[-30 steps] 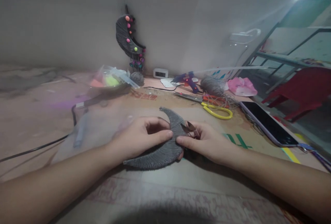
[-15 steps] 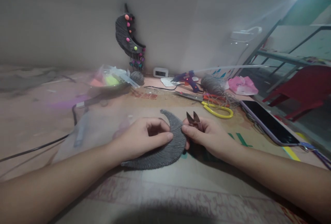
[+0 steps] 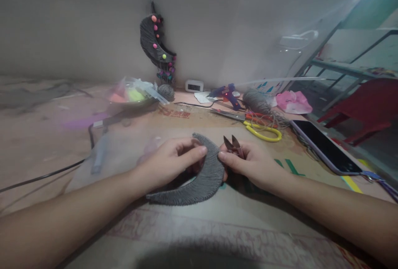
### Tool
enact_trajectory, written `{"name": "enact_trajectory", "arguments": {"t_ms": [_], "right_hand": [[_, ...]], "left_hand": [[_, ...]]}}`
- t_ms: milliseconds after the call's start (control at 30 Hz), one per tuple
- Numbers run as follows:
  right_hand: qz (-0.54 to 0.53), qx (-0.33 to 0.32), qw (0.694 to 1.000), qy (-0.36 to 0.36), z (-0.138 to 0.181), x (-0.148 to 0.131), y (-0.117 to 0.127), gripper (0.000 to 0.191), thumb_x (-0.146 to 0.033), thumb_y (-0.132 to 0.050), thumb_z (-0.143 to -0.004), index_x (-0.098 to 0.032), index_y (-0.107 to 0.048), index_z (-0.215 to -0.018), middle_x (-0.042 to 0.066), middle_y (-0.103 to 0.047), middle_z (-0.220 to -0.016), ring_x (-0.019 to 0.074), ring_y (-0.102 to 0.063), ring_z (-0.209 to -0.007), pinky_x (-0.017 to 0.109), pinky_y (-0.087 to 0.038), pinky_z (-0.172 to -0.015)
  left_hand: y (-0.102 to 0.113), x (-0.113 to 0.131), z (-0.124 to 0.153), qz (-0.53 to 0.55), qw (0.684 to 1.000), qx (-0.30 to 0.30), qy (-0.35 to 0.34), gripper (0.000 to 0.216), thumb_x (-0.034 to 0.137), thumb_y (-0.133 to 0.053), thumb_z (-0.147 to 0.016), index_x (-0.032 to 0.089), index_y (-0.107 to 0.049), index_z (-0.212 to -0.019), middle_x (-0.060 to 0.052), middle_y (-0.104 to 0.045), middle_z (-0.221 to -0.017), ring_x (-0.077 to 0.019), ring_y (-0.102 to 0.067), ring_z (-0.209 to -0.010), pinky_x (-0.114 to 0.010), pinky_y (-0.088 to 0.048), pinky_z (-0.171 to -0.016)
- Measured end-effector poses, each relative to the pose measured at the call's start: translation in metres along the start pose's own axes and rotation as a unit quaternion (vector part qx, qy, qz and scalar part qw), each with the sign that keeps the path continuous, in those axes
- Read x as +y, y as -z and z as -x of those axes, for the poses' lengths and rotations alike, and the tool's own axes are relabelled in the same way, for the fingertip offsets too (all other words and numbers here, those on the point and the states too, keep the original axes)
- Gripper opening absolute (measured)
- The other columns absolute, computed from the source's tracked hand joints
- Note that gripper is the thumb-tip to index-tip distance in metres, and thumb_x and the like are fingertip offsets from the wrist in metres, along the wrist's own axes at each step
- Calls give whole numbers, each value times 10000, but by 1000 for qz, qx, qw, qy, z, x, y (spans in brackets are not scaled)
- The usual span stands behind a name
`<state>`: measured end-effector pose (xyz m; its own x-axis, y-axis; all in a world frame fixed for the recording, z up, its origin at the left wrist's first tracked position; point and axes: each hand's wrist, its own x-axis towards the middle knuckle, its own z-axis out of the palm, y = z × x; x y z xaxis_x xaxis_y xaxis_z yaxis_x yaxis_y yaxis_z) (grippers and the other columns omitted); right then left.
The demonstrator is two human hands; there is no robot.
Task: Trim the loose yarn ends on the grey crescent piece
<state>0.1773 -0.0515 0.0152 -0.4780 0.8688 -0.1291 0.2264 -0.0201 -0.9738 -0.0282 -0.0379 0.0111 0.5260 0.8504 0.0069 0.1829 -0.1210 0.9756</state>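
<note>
A crescent wrapped in dark grey yarn (image 3: pixel 199 184) lies over the mat in front of me, its upper tip pointing up and left. My left hand (image 3: pixel 174 159) is closed at the inner curve, thumb on the edge and fingertips partly hidden. On the outer edge, the thumb of my right hand (image 3: pixel 248 161) presses the yarn. Small thread snips (image 3: pixel 233 144) sit in that same hand, their two blades apart and pointing up. Some right fingers are hidden beneath the crescent.
Behind the hands lie scissors with yellow and orange handles (image 3: pixel 263 131), a glue gun (image 3: pixel 228 94), grey yarn (image 3: pixel 258 101) and a small digital clock (image 3: pixel 194 86). A phone (image 3: pixel 325 146) is at right, a bowl (image 3: pixel 130 100) at left. A decorated crescent (image 3: pixel 151 39) hangs on the wall.
My left thumb has drawn back from the crescent's face to its inner edge, baring more of the yarn. My right hand keeps its grip on the snips.
</note>
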Motion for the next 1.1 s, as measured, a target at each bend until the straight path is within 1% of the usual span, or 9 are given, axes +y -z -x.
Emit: {"name": "enact_trajectory", "arguments": {"t_ms": [67,167,433,600,767,867,933,1000,1100], "right_hand": [[14,-15,1000,2,1,1,-1,318,-461,-591,-856,-163,-551,-754,-13,-611,-608,70,-499,-502,184,-355,-450],[26,-28,999,8,2,2,-2,296,-437,-583,-869,-159,-564,-768,-9,-616,-630,72,-520,-540,182,-378,-488],[3,-38,999,10,2,2,-2,278,-430,-602,-853,-161,-553,-804,-28,-574,-626,60,-477,-499,175,-335,-434],[0,-30,1000,4,3,2,-2,294,-438,-648,-822,-179,-515,-787,-78,-443,-572,46,-373,-441,177,-283,-395],[0,-10,1000,28,1,2,-3,346,-513,-615,-828,-184,-509,-838,-105,-346,-530,45,-276,-415,187,-253,-398],[20,-13,999,34,0,3,-2,370,-541,-571,-848,-174,-523,-843,-71,-447,-561,66,-409,-468,196,-348,-457],[71,9,996,54,0,2,2,366,-529,-544,-868,-163,-545,-847,-26,-539,-631,90,-499,-545,212,-396,-508],[168,61,977,119,1,1,9,343,-492,-515,-895,-157,-587,-908,19,-610,-748,116,-553,-637,234,-426,-566],[325,125,904,247,4,-3,20,350,-438,-425,-954,-175,-608,-1096,76,-661,-982,176,-607,-849,301,-463,-725]], "left_hand": [[-1,0,0,30,999,15,5,326,353,-504,-892,168,-554,-628,17,-557,-593,-107,-507,-572,-223,-413,-575],[-1,-2,-1,33,999,23,13,313,338,-508,-891,167,-556,-634,23,-556,-586,-102,-504,-561,-222,-416,-577],[2,-3,0,22,999,-17,34,272,376,-594,-852,154,-617,-695,24,-579,-624,-97,-514,-586,-212,-398,-566],[2,-3,1,64,996,-19,63,207,365,-686,-778,162,-652,-788,7,-624,-696,-109,-543,-622,-216,-417,-577],[4,-3,0,-15,999,-20,32,232,401,-674,-782,174,-647,-749,11,-620,-695,-113,-537,-627,-204,-401,-557],[3,-4,0,-27,999,-7,20,240,403,-653,-798,174,-642,-725,15,-602,-671,-109,-526,-608,-206,-392,-546],[2,-5,-1,-26,999,3,21,228,395,-648,-802,176,-650,-738,19,-599,-667,-106,-521,-598,-206,-386,-540],[2,-6,-1,-33,999,12,26,215,387,-646,-802,179,-657,-750,26,-591,-655,-103,-512,-590,-204,-375,-532],[2,-6,-1,-57,998,10,26,222,383,-631,-811,180,-663,-729,27,-581,-636,-104,-500,-583,-207,-362,-530]]}}
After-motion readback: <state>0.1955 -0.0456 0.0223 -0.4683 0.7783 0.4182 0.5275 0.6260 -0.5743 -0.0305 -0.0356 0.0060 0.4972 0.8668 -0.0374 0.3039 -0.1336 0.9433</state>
